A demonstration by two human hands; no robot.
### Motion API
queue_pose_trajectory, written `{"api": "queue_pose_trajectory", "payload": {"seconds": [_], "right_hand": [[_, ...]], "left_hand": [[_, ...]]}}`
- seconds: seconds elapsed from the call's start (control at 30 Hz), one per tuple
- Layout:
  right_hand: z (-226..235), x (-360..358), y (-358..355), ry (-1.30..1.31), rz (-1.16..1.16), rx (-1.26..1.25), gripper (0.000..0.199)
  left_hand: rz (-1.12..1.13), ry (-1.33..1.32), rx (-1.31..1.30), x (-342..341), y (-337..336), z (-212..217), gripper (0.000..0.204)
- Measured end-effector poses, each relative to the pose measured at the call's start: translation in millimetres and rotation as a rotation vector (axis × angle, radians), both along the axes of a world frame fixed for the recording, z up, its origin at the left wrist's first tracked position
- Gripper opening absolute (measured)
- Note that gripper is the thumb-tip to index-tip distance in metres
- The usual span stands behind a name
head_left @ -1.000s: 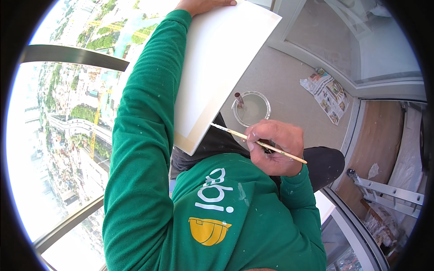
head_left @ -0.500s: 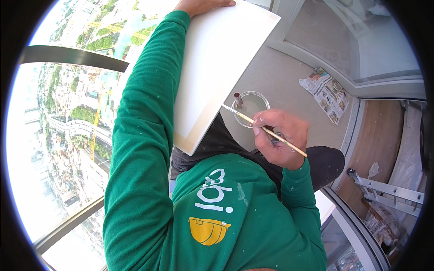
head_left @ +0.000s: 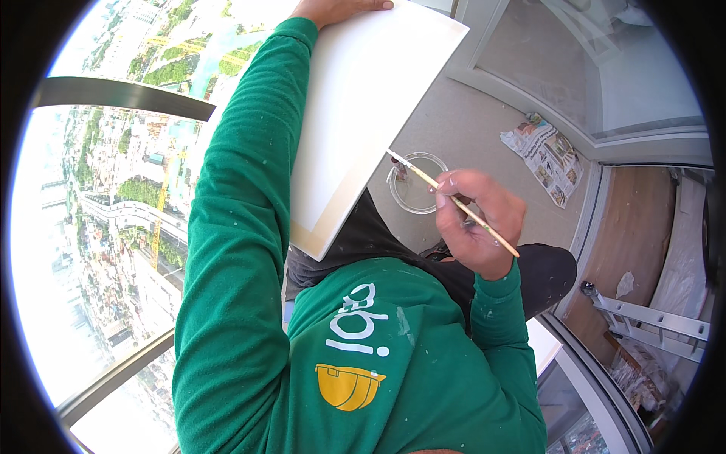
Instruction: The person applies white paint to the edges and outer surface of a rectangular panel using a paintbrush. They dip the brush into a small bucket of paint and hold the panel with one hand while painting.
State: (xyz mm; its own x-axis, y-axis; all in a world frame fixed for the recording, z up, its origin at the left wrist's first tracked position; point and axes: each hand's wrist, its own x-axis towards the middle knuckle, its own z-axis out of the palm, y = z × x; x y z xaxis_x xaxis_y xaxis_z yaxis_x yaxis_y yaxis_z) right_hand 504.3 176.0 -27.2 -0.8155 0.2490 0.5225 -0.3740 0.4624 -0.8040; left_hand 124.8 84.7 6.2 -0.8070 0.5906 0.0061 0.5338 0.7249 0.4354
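Your right hand (head_left: 475, 219) is closed around a thin wooden paintbrush (head_left: 454, 203), fingers curled tight on the middle of the handle, pencil-style. The brush runs diagonally: bristle end up and to the left, butt end sticking out lower right past your knuckles. Its tip sits right at the right edge of the white board (head_left: 370, 113), touching or just about touching; you cannot tell which from here.

Your left hand (head_left: 336, 9) is at the top of the frame, gripping the upper edge of that board, fingers wrapped over the rim. Only part of the hand shows, so how far the fingers close is hard to read, but it has hold of the board. The board is tilted, leaning along your left forearm, with a beige strip along its lower and left margins.

Below the brush tip, on the floor (head_left: 484, 129), stands a round clear container (head_left: 417, 185) with pale liquid in it. A folded newspaper (head_left: 546, 155) lies further right on the floor, well apart from the container. Both sleeves are green, speckled with pale paint. An aluminium ladder (head_left: 650, 325) lies at lower right.
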Motion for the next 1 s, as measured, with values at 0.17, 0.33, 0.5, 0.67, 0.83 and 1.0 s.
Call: {"api": "queue_pose_trajectory", "payload": {"seconds": [0.17,0.33,0.5,0.67,0.83,1.0], "right_hand": [[5,5,-4,0.0,0.182,-0.034,0.018],[2,5,-1,-0.044,0.155,-0.093,0.017],[-6,-2,4,-0.068,-0.023,-0.11,0.016],[-5,-2,4,-0.045,-0.001,-0.076,0.017],[2,5,-2,-0.031,0.166,-0.047,0.019],[7,11,-8,-0.076,0.345,-0.116,0.019]], "left_hand": [[0.009,0.0,-0.009,3,1,2,0.071],[0.017,-0.016,-0.009,4,3,2,0.07],[-0.004,0.02,0.007,3,3,0,0.07],[0.004,0.0,-0.009,2,5,0,0.07],[0.017,0.003,-0.004,3,7,-1,0.069],[0.017,-0.002,0.009,2,7,-3,0.068]]}}
